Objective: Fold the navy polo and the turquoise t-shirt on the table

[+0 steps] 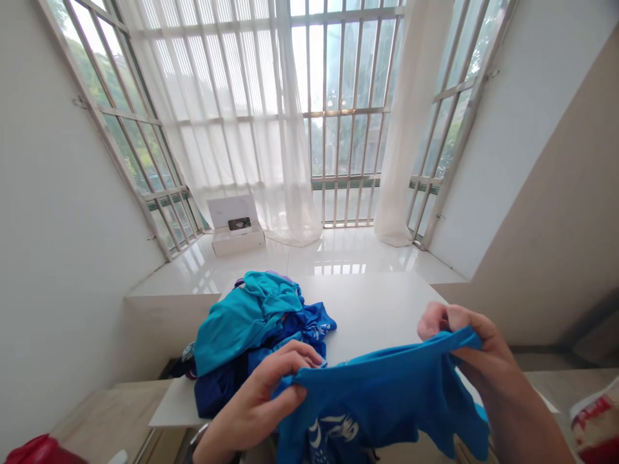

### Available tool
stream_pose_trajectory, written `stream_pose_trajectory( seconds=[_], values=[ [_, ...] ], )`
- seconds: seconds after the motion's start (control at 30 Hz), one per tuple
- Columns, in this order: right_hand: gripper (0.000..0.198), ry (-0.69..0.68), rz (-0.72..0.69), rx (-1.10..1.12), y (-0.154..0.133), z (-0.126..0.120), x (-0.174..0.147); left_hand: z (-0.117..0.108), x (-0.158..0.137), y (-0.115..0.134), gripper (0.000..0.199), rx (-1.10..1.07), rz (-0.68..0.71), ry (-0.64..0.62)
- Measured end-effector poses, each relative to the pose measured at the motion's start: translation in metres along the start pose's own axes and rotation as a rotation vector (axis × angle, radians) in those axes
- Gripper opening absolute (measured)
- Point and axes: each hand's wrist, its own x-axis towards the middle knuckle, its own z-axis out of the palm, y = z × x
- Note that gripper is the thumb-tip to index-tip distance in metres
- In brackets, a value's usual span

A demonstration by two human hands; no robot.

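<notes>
A blue garment with a white print hangs stretched between my two hands, over the near edge of the white table. My left hand pinches one end of its upper edge between thumb and fingers. At the other end, my right hand is closed on the cloth, with its fingers curled. The lower part of the garment drops out of the frame. Beside my left hand lies a heap of clothes, with a teal piece on top and darker blue pieces beneath.
Behind the table is a glossy window sill with an open white box and a dark device in it. White curtains hang before the barred windows. A red object shows at the lower left, and a red-and-cream item at the right.
</notes>
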Motion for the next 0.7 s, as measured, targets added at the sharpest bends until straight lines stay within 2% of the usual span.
stream_pose_trajectory(
  seconds=[0.1, 0.2, 0.33, 0.47, 0.7],
  values=[
    [0.042, -0.033, 0.039, 0.027, -0.007, 0.015, 0.005, -0.016, -0.005, 0.007, 0.022, -0.114, 0.003, 0.101],
    [0.036, -0.039, 0.042, -0.054, -0.016, 0.023, 0.012, -0.021, 0.003, 0.011, 0.022, -0.06, 0.047, 0.168],
    [0.033, -0.103, 0.028, -0.132, -0.035, 0.026, 0.018, -0.016, 0.018, 0.01, 0.026, 0.106, 0.124, 0.09],
    [0.036, -0.069, 0.037, -0.243, -0.057, 0.023, 0.027, -0.011, 0.03, 0.008, 0.028, 0.185, 0.171, -0.005],
    [0.034, 0.006, 0.011, -0.497, -0.074, 0.01, 0.041, -0.019, 0.055, 0.009, 0.029, 0.166, 0.123, -0.006]
  ],
)
